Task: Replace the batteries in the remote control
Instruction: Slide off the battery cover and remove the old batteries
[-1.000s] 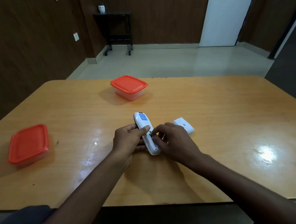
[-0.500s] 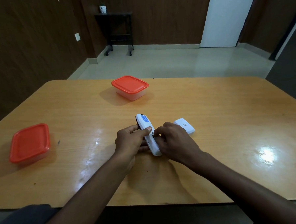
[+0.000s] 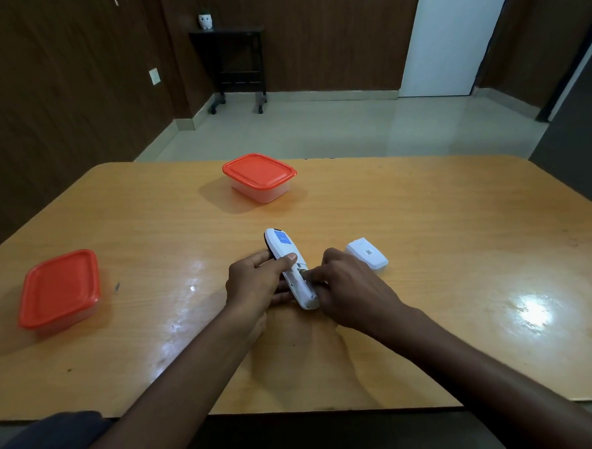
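A white remote control (image 3: 283, 247) with a blue label lies back-up on the wooden table (image 3: 424, 217), its battery compartment uncovered. My left hand (image 3: 256, 283) grips its left side, thumb across the back. My right hand (image 3: 351, 285) has its fingertips curled into the open compartment; whether they pinch a battery is hidden. The white battery cover (image 3: 366, 255) lies on the table just right of my right hand.
A clear box with an orange lid (image 3: 259, 174) stands at the far middle of the table. A second orange-lidded box (image 3: 59, 288) sits at the left. A bright light glare shows at the right.
The remote stays in my left hand's grip. My right fingers have shifted slightly inside the compartment. The view has tilted a little.
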Action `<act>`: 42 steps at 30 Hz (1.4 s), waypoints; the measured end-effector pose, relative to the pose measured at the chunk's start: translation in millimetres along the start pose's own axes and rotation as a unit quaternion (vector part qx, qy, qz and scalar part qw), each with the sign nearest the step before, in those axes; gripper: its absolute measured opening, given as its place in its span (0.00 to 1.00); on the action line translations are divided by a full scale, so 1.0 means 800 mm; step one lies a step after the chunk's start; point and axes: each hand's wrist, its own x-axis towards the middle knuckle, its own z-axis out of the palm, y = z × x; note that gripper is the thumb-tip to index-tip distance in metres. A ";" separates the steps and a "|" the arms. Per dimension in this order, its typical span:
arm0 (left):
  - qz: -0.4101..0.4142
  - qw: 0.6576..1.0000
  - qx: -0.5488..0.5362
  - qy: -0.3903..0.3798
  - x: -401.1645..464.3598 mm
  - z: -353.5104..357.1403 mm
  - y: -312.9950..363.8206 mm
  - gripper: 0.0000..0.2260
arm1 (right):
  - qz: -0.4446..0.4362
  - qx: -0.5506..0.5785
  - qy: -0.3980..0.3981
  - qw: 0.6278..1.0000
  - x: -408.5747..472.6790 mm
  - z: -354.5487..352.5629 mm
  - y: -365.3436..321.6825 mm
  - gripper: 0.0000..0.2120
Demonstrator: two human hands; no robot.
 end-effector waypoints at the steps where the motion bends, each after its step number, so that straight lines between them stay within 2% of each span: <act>1: -0.003 1.000 0.001 0.000 0.001 0.000 0.000 0.17 | -0.001 0.002 0.004 1.000 -0.001 0.001 0.002 0.15; 7: -0.003 0.999 0.052 -0.012 0.003 -0.001 0.003 0.17 | 0.021 0.031 0.053 0.998 -0.004 0.001 0.003 0.11; 14: 0.049 0.982 0.182 0.018 0.011 -0.015 0.009 0.14 | 0.099 0.147 0.039 0.983 0.002 0.001 0.011 0.07; 18: 0.050 0.977 0.205 0.026 0.010 -0.016 0.013 0.14 | 0.142 0.193 0.048 0.970 0.005 -0.007 0.017 0.04; 23: 0.071 0.965 0.249 0.042 0.006 -0.015 0.015 0.14 | 0.159 0.155 0.095 0.970 0.007 -0.019 0.032 0.09; 29: 0.126 0.936 0.329 0.007 -0.001 -0.012 0.014 0.15 | 0.153 0.070 0.068 0.983 0.009 -0.021 0.045 0.11; 35: 0.133 0.937 0.323 0.011 0.000 -0.013 0.012 0.13 | 0.120 -0.024 0.070 0.990 0.010 -0.011 0.048 0.10; 38: 0.134 0.940 0.314 0.012 0.000 -0.013 0.011 0.13 | 0.124 -0.024 0.076 0.989 0.012 -0.009 0.050 0.06; 42: 0.133 0.941 0.310 0.008 0.000 -0.013 0.012 0.12 | 0.134 -0.017 0.074 0.988 0.013 -0.011 0.050 0.07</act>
